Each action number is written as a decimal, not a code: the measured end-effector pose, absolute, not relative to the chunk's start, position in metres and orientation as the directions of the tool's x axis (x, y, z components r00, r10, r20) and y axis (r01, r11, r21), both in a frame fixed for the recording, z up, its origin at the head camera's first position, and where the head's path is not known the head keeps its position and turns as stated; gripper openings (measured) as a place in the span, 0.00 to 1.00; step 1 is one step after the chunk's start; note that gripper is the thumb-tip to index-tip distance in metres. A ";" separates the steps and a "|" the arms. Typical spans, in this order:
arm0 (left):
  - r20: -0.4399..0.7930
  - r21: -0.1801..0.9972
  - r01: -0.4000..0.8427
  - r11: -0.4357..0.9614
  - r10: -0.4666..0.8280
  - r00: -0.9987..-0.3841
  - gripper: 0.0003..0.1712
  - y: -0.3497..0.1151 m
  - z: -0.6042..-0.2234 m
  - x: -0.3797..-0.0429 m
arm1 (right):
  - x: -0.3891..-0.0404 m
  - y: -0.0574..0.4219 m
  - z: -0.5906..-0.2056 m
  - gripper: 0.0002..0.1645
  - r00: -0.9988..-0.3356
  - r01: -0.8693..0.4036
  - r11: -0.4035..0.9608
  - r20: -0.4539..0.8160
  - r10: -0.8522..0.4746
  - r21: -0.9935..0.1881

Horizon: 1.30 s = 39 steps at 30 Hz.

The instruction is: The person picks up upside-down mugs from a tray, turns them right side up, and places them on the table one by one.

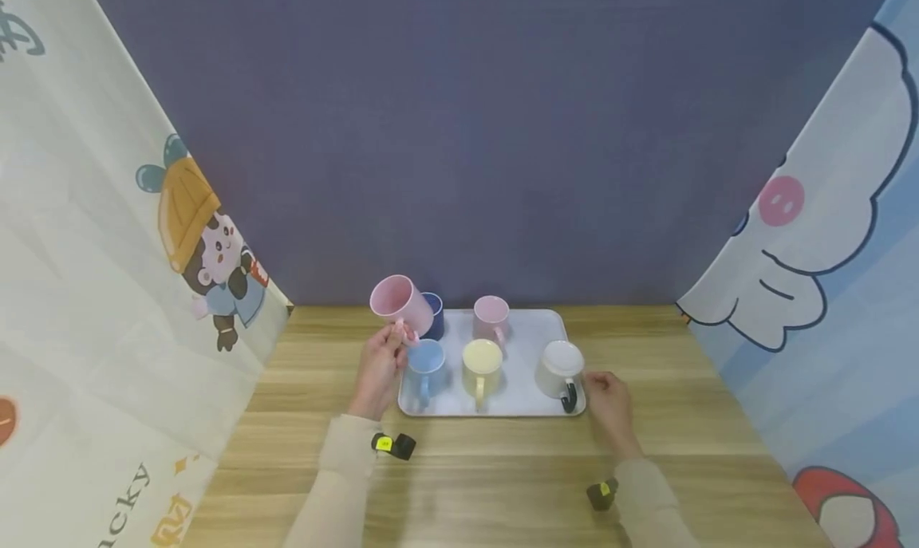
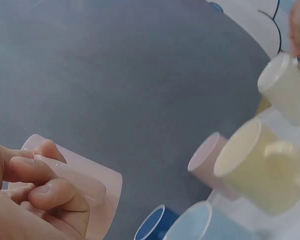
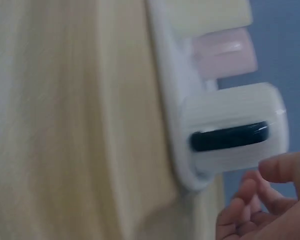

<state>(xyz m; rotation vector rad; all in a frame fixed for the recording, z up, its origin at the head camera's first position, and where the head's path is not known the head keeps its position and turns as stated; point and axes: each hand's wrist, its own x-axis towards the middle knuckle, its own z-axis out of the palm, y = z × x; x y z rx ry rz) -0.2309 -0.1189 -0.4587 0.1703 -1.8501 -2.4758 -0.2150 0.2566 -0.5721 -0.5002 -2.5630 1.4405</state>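
Observation:
My left hand (image 1: pixel 380 368) grips a pink mug (image 1: pixel 409 305) by its handle and holds it tilted above the tray's back left corner. Partly behind that mug is a dark blue mug (image 1: pixel 436 325); a light blue mug (image 1: pixel 427 364) stands just below it in the head view. My right hand (image 1: pixel 610 404), fingers loosely bent around nothing, is beside a white mug (image 1: pixel 551 379) with a black handle (image 3: pixel 230 137). In the right wrist view the thumb (image 3: pixel 280 167) lies close to this mug's rim; whether it touches, I cannot tell.
A white tray (image 1: pixel 527 333) lies on the wooden table (image 1: pixel 488 468) and bears the standing mugs. Among them are a yellow mug (image 1: pixel 483 364) at the front middle and another pink mug (image 1: pixel 491 317) behind it. A dark backdrop (image 1: pixel 474 149) rises behind, with printed curtains at both sides.

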 end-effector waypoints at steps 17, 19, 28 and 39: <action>-0.027 0.999 -0.018 -0.039 -0.233 -0.972 0.17 -0.149 -0.480 -0.240 | -0.240 0.271 -0.612 0.16 -0.957 0.270 0.641 -0.126 0.262 -0.718; -0.023 0.999 -0.016 -0.030 -0.244 -0.970 0.16 -0.152 -0.484 -0.242 | -0.241 0.272 -0.614 0.15 -0.959 0.267 0.654 -0.127 0.254 -0.708; -0.031 0.996 -0.053 0.066 -0.302 -0.953 0.15 -0.170 -0.509 -0.258 | -0.242 0.274 -0.617 0.13 -0.971 0.227 0.713 -0.103 0.214 -0.663; -0.045 0.986 -0.096 0.135 -0.340 -0.940 0.14 -0.182 -0.556 -0.281 | -0.243 0.274 -0.616 0.14 -0.973 0.230 0.712 -0.134 0.189 -0.663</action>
